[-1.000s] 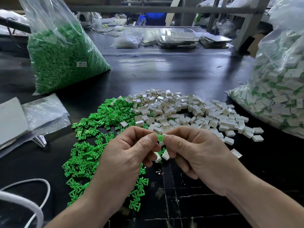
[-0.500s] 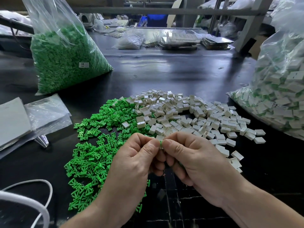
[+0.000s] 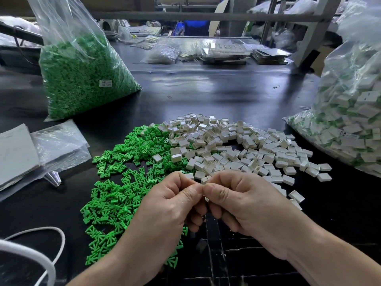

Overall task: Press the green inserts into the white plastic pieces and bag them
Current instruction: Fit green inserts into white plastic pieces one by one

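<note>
Pinching one small white piece (image 3: pixel 206 199) between them, the left hand (image 3: pixel 171 207) and the right hand (image 3: pixel 243 205) meet thumb to thumb in the middle of my view. All fingers are curled, and the piece is almost hidden, so I cannot tell if green is inside. Loose green inserts (image 3: pixel 123 193) lie at 9 o'clock from the hands, and loose white plastic pieces (image 3: pixel 237 145) spread from 12 to 2 o'clock. On the black table (image 3: pixel 206 89), a bag of green inserts (image 3: pixel 82 79) stands at 10 o'clock and a bag of filled pieces (image 3: pixel 350 131) at 2 o'clock.
</note>
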A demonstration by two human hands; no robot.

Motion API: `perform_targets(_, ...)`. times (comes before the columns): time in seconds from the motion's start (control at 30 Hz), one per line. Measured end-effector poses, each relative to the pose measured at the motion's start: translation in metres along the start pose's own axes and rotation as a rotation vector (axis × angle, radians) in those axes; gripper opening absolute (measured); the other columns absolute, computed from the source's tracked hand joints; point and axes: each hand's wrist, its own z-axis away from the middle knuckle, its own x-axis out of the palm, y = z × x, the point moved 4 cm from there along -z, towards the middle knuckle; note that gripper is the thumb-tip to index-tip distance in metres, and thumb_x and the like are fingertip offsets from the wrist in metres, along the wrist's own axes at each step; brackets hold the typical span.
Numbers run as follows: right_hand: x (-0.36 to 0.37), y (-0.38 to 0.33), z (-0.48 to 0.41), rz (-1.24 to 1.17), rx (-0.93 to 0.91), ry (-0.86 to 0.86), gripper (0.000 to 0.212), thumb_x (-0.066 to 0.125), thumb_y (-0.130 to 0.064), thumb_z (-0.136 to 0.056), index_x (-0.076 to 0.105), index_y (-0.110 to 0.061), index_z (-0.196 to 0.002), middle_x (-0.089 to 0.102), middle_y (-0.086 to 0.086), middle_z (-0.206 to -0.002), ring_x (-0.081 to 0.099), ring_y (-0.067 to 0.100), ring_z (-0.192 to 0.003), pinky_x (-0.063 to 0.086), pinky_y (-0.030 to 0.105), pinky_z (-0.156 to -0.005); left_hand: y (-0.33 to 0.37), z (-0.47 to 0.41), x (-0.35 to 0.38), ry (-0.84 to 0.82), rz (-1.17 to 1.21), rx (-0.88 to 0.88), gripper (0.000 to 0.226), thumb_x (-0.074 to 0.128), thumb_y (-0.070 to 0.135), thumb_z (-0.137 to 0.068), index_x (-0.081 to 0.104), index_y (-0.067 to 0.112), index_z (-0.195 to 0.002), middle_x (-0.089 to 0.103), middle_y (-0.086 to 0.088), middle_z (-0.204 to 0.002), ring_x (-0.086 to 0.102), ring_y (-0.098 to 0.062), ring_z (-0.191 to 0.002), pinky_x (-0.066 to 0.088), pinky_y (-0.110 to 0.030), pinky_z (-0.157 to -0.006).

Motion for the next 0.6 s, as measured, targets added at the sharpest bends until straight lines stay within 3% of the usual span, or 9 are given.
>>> perform_targets(0.17, 0.004, -0.002, 0.001, -0.127, -0.012, -0.003, 0.025, 0.067, -0.048, -0.081, 0.071, -0.023, -0.077, 0.063, -0.002, -0.065, 0.048, 0.007, -0.044, 0.032, 0.015, -0.037, 0.008, -0.002, -0.004, -0.003, -0.143, 0.045, 0.023, 0.066, 0.039, -0.088, 0.063, 0.019, -0.077, 0.068, -0.009, -0.072, 0.059, -0.018, -0.063, 0.049, -0.024, -0.057)
perform_targets(0.27, 0.011, -0.006, 0.003, -0.085, -0.010, -0.085, 0.020, 0.066, -0.045, -0.088, 0.070, -0.026, -0.080, 0.065, -0.005, -0.068, 0.049, 0.006, -0.046, 0.035, 0.017, -0.038, 0.019, -0.003, -0.014, 0.141, -0.376, 0.185, 0.041, 0.056, 0.061, -0.081, 0.064, 0.021, -0.082, 0.065, -0.005, -0.072, 0.061, -0.015, -0.063, 0.050, -0.021, -0.057)
perform_targets(0.33, 0.020, -0.007, 0.007, 0.032, -0.023, -0.167, 0.019, 0.064, -0.038, -0.096, 0.068, -0.024, -0.084, 0.066, -0.006, -0.069, 0.052, 0.004, -0.048, 0.039, 0.016, -0.042, 0.019, -0.002, -0.015, 0.182, -0.281, 0.207, 0.057, 0.049, 0.074, -0.076, 0.069, 0.022, -0.089, 0.071, -0.003, -0.084, 0.068, -0.014, -0.079, 0.054, -0.027, -0.072)
perform_targets(0.4, 0.032, -0.007, 0.011, 0.094, -0.035, -0.233, 0.020, 0.063, -0.036, -0.098, 0.067, -0.025, -0.082, 0.066, -0.006, -0.069, 0.054, 0.002, -0.049, 0.041, 0.016, -0.045, 0.013, 0.000, -0.007, 0.108, -0.033, 0.123, 0.066, 0.045, 0.076, -0.079, 0.072, 0.019, -0.097, 0.073, -0.009, -0.099, 0.070, -0.029, -0.092, 0.055, -0.048, -0.082)
perform_targets(0.43, 0.037, -0.008, 0.013, 0.083, -0.037, -0.252, 0.020, 0.063, -0.035, -0.098, 0.068, -0.028, -0.079, 0.066, -0.007, -0.068, 0.055, -0.001, -0.049, 0.042, 0.014, -0.047, 0.012, 0.002, 0.000, 0.054, 0.046, 0.065, 0.072, 0.042, 0.077, -0.081, 0.073, 0.015, -0.099, 0.073, -0.013, -0.103, 0.071, -0.032, -0.091, 0.058, -0.047, -0.075)
perform_targets(0.53, 0.044, -0.011, 0.016, 0.037, -0.025, -0.266, 0.022, 0.063, -0.027, -0.098, 0.070, -0.027, -0.077, 0.064, -0.009, -0.065, 0.058, -0.004, -0.051, 0.042, 0.007, -0.050, 0.009, 0.007, 0.015, -0.062, 0.115, -0.030, 0.082, 0.037, 0.076, -0.082, 0.075, 0.004, -0.092, 0.074, -0.018, -0.098, 0.072, -0.025, -0.068, 0.051, -0.024, -0.042)
perform_targets(0.6, 0.043, -0.012, 0.017, 0.025, -0.014, -0.250, 0.020, 0.063, -0.022, -0.099, 0.071, -0.022, -0.081, 0.064, -0.009, -0.064, 0.058, -0.005, -0.050, 0.042, 0.007, -0.050, 0.008, 0.006, 0.015, -0.042, 0.101, -0.017, 0.085, 0.035, 0.077, -0.081, 0.076, 0.003, -0.085, 0.075, -0.017, -0.093, 0.072, -0.027, -0.066, 0.049, -0.023, -0.040)
